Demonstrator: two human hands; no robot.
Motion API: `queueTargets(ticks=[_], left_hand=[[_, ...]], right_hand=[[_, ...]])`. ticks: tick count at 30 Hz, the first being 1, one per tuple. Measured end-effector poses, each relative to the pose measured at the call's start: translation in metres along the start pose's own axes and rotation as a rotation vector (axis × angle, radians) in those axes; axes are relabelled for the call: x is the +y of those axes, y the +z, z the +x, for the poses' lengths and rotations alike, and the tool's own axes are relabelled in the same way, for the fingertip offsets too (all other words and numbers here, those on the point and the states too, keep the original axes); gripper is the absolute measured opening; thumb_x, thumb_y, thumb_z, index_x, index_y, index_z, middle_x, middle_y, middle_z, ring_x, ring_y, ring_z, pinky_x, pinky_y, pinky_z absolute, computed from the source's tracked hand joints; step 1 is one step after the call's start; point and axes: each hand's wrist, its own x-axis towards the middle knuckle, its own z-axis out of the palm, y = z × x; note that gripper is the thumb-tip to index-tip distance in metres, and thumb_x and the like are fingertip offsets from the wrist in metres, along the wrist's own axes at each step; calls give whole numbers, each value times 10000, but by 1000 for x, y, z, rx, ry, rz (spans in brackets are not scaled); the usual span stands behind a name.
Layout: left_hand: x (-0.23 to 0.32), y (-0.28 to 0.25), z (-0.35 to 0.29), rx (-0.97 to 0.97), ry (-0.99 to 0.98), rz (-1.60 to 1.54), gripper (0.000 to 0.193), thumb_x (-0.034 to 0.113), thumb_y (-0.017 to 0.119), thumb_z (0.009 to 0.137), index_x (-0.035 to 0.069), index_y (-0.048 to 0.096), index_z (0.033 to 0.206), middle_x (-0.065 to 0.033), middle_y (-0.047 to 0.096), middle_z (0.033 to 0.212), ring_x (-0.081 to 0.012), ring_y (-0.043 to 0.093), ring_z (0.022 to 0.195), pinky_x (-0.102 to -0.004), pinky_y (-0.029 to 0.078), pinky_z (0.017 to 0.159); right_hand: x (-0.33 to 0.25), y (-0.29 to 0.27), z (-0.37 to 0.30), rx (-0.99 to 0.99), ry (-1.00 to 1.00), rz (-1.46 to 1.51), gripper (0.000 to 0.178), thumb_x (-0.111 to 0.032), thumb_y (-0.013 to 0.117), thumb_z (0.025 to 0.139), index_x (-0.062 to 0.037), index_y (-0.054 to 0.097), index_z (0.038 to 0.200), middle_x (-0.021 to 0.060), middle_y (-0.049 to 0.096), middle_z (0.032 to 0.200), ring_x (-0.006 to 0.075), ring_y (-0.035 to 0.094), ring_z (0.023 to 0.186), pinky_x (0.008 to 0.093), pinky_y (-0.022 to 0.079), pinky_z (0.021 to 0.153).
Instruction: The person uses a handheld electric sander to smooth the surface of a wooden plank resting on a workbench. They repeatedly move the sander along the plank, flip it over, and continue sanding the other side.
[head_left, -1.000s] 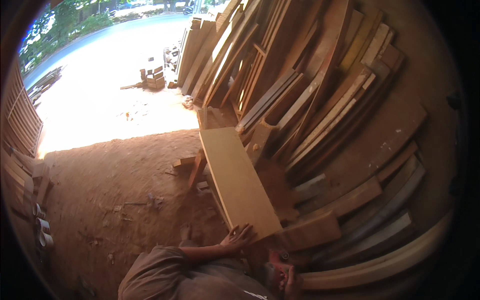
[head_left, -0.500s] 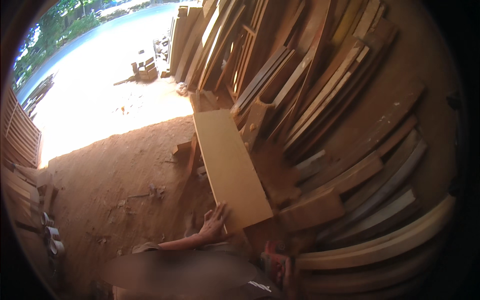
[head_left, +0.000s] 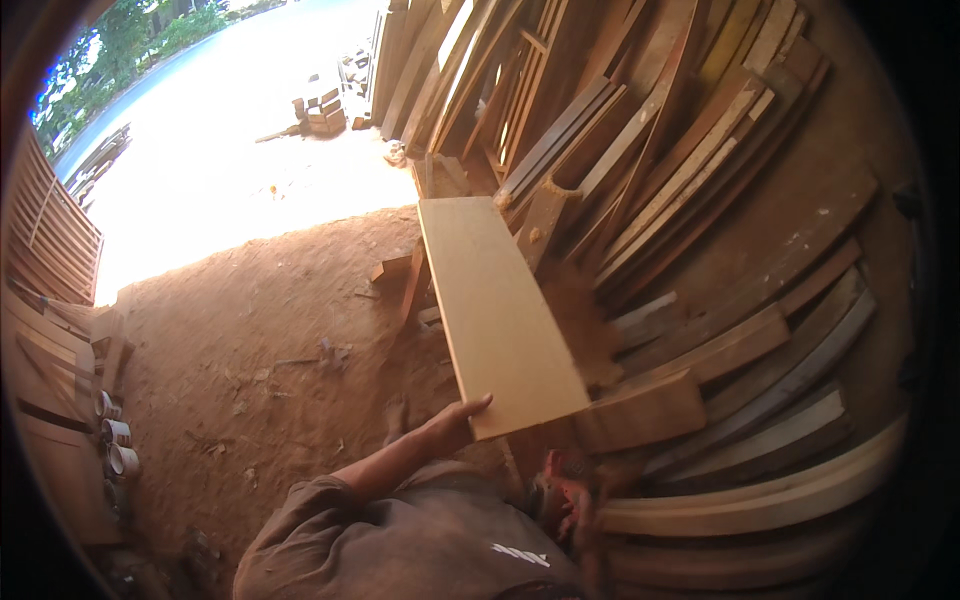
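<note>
A flat, pale wooden board (head_left: pixel 508 315) lies lengthwise in front of me, its near end close to my body. My left hand (head_left: pixel 462 424) is closed on the board's near left corner, thumb on the top face and the other fingers hidden beneath. Lower right of that end, close against my shirt, my right hand (head_left: pixel 583 522) is wrapped round a red tool (head_left: pixel 556 476). Most of the tool is hidden and dim, so its exact kind cannot be made out.
Stacked planks and beams (head_left: pixel 690 200) lean and lie along the right side. A thick wooden block (head_left: pixel 645 412) is beside the board's near end. Several cans (head_left: pixel 117 433) stand at the left near wooden panels (head_left: pixel 50 370). Bare reddish ground (head_left: pixel 250 340) runs toward a sunlit opening.
My left hand has gone from fingers lying flat on the board's left edge to gripping its near corner. The whole view has shifted, and the red tool stays in my right hand.
</note>
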Motion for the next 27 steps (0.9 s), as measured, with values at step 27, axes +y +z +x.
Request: queueTargets(ticks=[27], left_hand=[[160, 179, 31, -362, 583, 254, 796, 369, 770, 961, -87, 397, 1496, -194, 520, 1498, -291, 513, 1405, -422, 366, 1238]], right_hand=[[-33, 5, -9, -11, -20, 77, 553, -540, 550, 1053, 2, 657, 1040, 71, 622, 714, 161, 585, 542, 319, 475, 494]])
